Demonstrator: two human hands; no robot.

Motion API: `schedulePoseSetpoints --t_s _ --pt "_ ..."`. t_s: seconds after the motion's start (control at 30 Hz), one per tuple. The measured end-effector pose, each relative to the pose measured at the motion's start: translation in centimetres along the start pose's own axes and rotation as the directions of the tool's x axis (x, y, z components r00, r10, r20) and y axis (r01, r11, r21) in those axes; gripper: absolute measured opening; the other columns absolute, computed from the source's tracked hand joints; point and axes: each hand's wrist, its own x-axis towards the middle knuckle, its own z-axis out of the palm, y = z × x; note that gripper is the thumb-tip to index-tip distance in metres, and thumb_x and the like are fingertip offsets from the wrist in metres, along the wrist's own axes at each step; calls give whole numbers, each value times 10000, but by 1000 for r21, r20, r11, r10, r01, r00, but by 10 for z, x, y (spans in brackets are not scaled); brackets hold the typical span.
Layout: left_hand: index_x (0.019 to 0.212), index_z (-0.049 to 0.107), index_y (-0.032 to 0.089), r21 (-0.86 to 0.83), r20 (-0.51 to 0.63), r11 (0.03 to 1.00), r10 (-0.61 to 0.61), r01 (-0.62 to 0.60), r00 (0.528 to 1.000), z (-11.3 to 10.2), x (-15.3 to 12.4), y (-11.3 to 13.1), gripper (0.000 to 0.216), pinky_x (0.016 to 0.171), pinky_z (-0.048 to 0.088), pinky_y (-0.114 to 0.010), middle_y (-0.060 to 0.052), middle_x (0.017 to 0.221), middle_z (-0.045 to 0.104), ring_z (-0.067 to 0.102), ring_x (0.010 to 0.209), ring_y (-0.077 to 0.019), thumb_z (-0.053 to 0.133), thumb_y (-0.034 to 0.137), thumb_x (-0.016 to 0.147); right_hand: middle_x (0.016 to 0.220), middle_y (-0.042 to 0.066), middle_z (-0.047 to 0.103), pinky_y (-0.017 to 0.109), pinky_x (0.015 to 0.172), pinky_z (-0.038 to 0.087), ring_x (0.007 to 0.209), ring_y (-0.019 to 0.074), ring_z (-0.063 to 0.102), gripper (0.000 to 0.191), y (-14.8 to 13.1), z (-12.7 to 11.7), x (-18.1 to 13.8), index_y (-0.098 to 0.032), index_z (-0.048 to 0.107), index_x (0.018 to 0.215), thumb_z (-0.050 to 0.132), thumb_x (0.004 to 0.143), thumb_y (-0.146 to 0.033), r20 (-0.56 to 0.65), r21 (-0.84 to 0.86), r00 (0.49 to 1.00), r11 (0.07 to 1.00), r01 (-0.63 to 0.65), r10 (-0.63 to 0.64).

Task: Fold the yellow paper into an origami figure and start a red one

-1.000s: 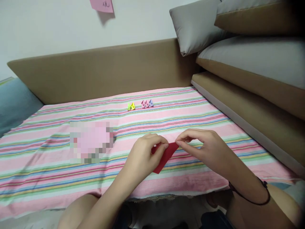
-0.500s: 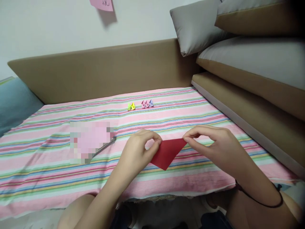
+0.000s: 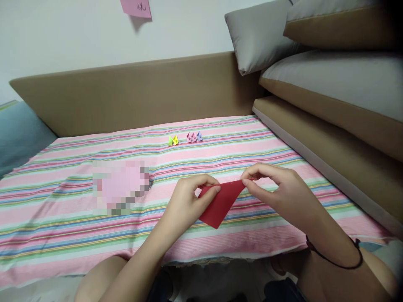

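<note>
A folded sheet of red paper [image 3: 219, 206] is held up above the striped cloth, one point hanging down toward me. My left hand [image 3: 192, 197] pinches its top edge, thumb lying across the near face. At the upper right corner, the thumb and forefinger of my right hand [image 3: 270, 184] are closed on the tip. The fingers behind the sheet are partly hidden. Beyond the hands stand small folded paper pieces: a green and yellow group [image 3: 173, 140] and a pink and blue group [image 3: 194, 137].
The striped cloth [image 3: 78, 235] covers the seat surface, with a brown backrest [image 3: 141, 96] behind. A blurred-out pink item [image 3: 121, 184] lies at left. Grey-brown cushions [image 3: 333, 84] are stacked at right, and a blue cushion [image 3: 25, 134] is at far left. A pink note [image 3: 137, 8] hangs on the wall.
My left hand has shifted right along the paper's top edge, its thumb now further over the sheet. The right hand keeps its pinch on the corner, moving only slightly.
</note>
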Motion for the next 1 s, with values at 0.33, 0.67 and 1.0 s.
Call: schedulePoseSetpoints --t_s 0.33,0.67,1.0 --pt "783 652 193 87 -22 996 15 -13 1000 -2 0 -2 154 671 429 -233 7 806 701 623 744 -137 519 184 859 772 -22 683 271 696 452 750 167 628 122 7 -7 -1 -229 618 696 565 779 -157 -50 -116 999 993 3 -9" --pt "761 652 179 -37 10 993 -109 109 994 -7 2 -2 174 633 444 -234 -3 780 701 628 710 -151 538 275 850 857 0 685 286 717 463 818 179 626 95 5 -3 1 -239 638 794 555 839 -243 -44 -76 999 997 13 -17" --pt "786 678 163 -183 -1 967 -181 178 983 -12 5 -12 199 662 452 -251 -31 802 705 623 761 -170 566 319 838 887 22 676 299 755 465 842 182 617 114 18 -9 2 -221 640 828 577 841 -315 -119 3 989 996 -90 90"
